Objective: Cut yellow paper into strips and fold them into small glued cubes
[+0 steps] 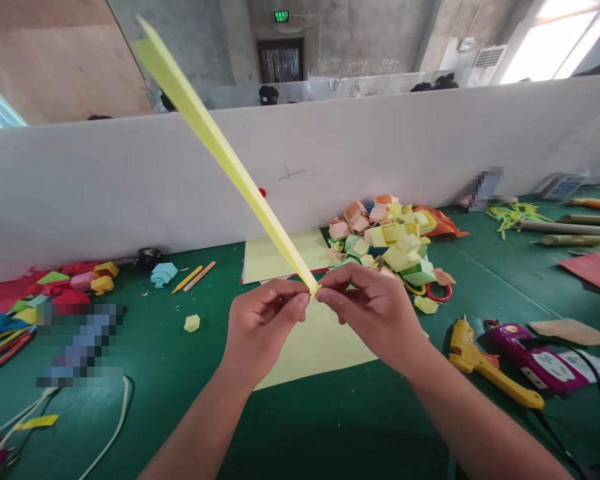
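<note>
A long yellow paper strip (240,175) is creased lengthwise and slants up to the left from my fingers. Its lower end has a small fold or knot, pinched between both hands. My left hand (265,327) grips that end between thumb and forefinger from the left. From the right, my right hand (370,307) pinches the same end, its fingertips almost meeting the left ones. Under my hands lies a pale yellow paper sheet (320,347) on the green table (180,400).
Folded paper pieces (400,240) are heaped behind my right hand. A yellow glue gun (490,370) and a purple power strip (535,357) lie at right. At left are a blurred phone (83,343), a white cable (123,417) and red folded papers (70,287). A white partition (180,180) stands behind.
</note>
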Tool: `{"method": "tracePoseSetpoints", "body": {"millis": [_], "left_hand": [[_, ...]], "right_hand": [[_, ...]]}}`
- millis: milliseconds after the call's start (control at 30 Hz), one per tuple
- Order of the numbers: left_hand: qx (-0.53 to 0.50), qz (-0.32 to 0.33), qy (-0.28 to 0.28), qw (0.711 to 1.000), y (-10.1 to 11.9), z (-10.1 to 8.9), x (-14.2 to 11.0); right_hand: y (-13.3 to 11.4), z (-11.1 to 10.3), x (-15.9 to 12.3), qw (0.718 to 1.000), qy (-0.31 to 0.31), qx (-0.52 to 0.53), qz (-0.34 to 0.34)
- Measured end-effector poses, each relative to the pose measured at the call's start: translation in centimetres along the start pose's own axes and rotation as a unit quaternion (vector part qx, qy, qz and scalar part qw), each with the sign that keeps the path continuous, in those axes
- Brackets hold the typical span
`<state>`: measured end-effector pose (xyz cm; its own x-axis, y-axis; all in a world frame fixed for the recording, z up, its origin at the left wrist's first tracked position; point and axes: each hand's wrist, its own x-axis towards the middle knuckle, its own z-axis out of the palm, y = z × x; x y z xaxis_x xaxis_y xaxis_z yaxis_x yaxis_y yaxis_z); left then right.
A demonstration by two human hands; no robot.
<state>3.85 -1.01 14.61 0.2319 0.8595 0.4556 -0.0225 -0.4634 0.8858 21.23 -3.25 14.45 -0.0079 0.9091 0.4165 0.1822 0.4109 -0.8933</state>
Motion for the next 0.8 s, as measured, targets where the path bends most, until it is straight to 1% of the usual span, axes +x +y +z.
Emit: {"method": "tracePoseSetpoints", "body": {"millis": [133, 267, 333, 433, 633, 700, 800], "left_hand": [[-0.005, -0.008, 0.002, 1.000, -0.32, 0.16, -0.15], [0.071, -0.007, 0.017, 0.997, -0.52, 0.36, -0.26], [0.094, 0.006, 0.016, 0.995, -0.53, 0.38, -0.29], [0.099, 0.028, 0.011, 0.995, -0.47, 0.23, -0.28], [0.092, 0.056, -0.023, 0.994, -0.44, -0.27, -0.21], [0.122, 0.074, -0.023, 0.989, -0.45, -0.29, -0.33], [0.185, 0.121, -0.009, 0.975, -0.38, -0.21, -0.56]], "right_hand": [[0.31, -0.01, 0.07, 1.000, -0.003, -0.006, 0.000], [0.49, 0.07, 0.03, 0.999, -0.019, -0.028, 0.002], [0.46, 0.05, 0.01, 0.999, -0.028, -0.039, 0.001], [0.35, -0.04, -0.01, 0.998, -0.041, -0.056, -0.002], [0.07, -0.09, -0.02, 0.996, -0.065, -0.065, 0.008], [0.00, -0.04, -0.03, 0.996, -0.063, -0.059, 0.012], [-0.03, 0.13, -0.01, 0.997, -0.053, -0.052, 0.007]]}}
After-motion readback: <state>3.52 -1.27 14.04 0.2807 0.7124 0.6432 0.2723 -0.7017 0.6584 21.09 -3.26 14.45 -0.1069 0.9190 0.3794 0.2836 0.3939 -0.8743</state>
